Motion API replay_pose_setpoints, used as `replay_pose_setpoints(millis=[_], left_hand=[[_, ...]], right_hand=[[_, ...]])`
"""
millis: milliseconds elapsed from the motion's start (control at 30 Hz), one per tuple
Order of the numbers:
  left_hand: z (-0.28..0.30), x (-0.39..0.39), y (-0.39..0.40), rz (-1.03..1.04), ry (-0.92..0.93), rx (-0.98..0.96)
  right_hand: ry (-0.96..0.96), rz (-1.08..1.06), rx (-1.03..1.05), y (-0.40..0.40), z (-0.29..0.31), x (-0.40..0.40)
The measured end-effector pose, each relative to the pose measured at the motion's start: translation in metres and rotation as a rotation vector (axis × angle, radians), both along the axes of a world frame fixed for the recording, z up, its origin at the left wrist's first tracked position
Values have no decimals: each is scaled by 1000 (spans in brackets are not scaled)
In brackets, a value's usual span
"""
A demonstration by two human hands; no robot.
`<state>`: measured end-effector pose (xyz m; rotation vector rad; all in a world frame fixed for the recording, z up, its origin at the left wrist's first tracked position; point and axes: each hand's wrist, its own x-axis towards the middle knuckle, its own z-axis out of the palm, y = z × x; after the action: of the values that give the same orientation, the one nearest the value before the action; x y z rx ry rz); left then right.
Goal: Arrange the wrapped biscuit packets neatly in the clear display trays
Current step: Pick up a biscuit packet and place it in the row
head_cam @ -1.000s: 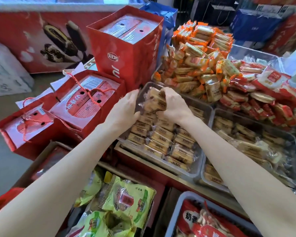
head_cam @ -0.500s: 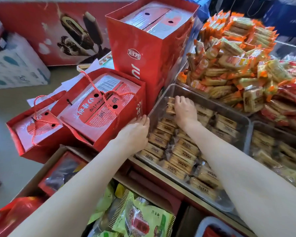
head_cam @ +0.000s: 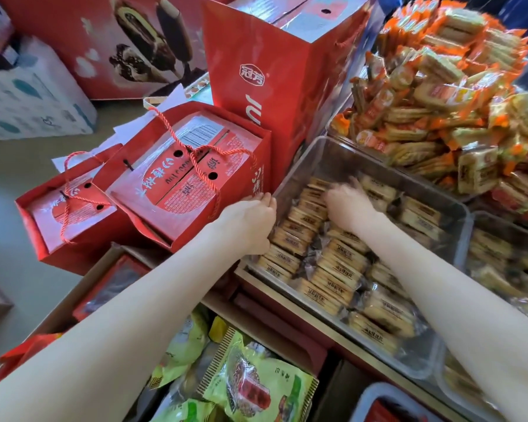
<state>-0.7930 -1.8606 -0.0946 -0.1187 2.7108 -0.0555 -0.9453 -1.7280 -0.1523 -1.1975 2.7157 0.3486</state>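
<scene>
A clear display tray [head_cam: 326, 153] holds rows of wrapped biscuit packets [head_cam: 342, 263] with dark printed labels. My left hand [head_cam: 250, 220] rests at the tray's left wall, fingers straight and pointing away from me, touching the outer row. My right hand [head_cam: 346, 205] lies flat on the packets at the far end of the left rows; its fingers are blurred. A second clear tray [head_cam: 476, 226] with more packets stands to the right.
Red gift bags [head_cam: 183, 184] and a tall red carton [head_cam: 272, 71] crowd the tray's left and far side. Orange-wrapped biscuits [head_cam: 433, 95] are heaped behind. Green snack bags [head_cam: 256, 388] fill a box below the shelf edge.
The handful of packets my hands held up a second ago is down in the tray. My right hand has slid left over the far rows; my left hand sits at the tray's left wall.
</scene>
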Motion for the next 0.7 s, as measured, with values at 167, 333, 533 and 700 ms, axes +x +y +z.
replay_pose_setpoints(millis=[167, 333, 533, 700], left_hand=[[2, 0, 3, 6, -27, -21], [2, 3, 5, 24, -60, -7], [12, 9, 13, 97, -47, 44], [15, 25, 39, 99, 95, 95]], right_hand=[[-95, -42, 65, -2, 13, 21], [-279, 138, 132, 2, 17, 76], [-237, 59, 97, 12, 28, 97], [-216, -86, -166, 78, 71, 107]])
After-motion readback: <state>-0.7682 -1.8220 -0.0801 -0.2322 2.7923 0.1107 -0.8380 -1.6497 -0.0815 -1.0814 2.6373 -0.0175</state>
